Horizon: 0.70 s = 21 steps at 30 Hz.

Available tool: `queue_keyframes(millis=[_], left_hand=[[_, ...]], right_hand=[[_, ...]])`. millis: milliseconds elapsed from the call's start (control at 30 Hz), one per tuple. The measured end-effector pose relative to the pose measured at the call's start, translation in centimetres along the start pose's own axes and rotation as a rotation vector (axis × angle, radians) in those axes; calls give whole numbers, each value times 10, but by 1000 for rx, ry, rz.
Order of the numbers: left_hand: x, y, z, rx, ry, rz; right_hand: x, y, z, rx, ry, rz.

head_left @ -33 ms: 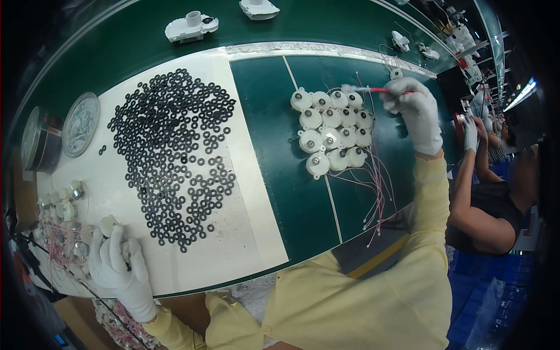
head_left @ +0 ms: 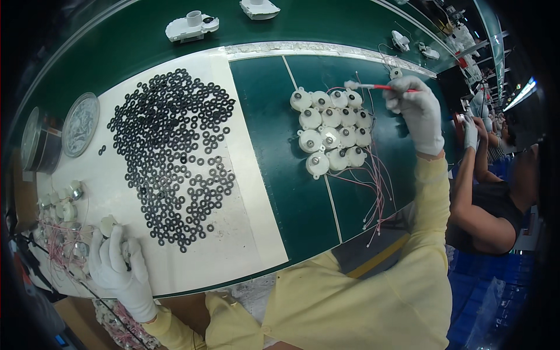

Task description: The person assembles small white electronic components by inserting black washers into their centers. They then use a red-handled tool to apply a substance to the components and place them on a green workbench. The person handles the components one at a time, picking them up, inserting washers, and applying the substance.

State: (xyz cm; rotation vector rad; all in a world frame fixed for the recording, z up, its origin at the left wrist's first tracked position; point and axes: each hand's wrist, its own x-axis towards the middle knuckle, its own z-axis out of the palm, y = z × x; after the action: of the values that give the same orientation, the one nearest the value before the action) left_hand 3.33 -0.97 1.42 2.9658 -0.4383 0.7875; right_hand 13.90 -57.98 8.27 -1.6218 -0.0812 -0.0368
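Observation:
In my right hand (head_left: 411,102), gloved in white and closed, is a thin red-handled brush (head_left: 373,87) with a whitish tip. It is held above the far right corner of a block of round white motors (head_left: 331,118) with dark centres, whose pink and white wires (head_left: 373,186) trail toward me. My left hand (head_left: 119,262), also gloved, is at the left end of the table with its fingers curled around a small round motor with a cream face (head_left: 108,225); its lower part is hidden. Beside that hand lies a heap of motors with pink wires (head_left: 61,233).
Many small black rubber rings (head_left: 175,128) spread over the white board (head_left: 251,192). A round dish of whitish paste (head_left: 81,125) and a clear tub (head_left: 41,140) stand at far left. White housings (head_left: 192,28) sit along the back. A co-worker (head_left: 478,204) is at right.
The brush tip has lifted slightly up and to the right with my right hand. My left hand and the motors have stayed in place.

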Motion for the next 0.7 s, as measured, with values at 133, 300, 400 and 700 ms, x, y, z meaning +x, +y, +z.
queue_keyframes(millis=[133,300,400,700], left_hand=[[0,-1,1,1,1,12],[0,-1,0,14,-9,1],[0,0,0,15,-9,-9],[-2,-1,0,19,-13,-15]], right_hand=[[2,3,-5,198,16,-12],[7,6,3,-2,88,39],[8,2,18,-146,144,61],[7,3,28,-228,140,61]])
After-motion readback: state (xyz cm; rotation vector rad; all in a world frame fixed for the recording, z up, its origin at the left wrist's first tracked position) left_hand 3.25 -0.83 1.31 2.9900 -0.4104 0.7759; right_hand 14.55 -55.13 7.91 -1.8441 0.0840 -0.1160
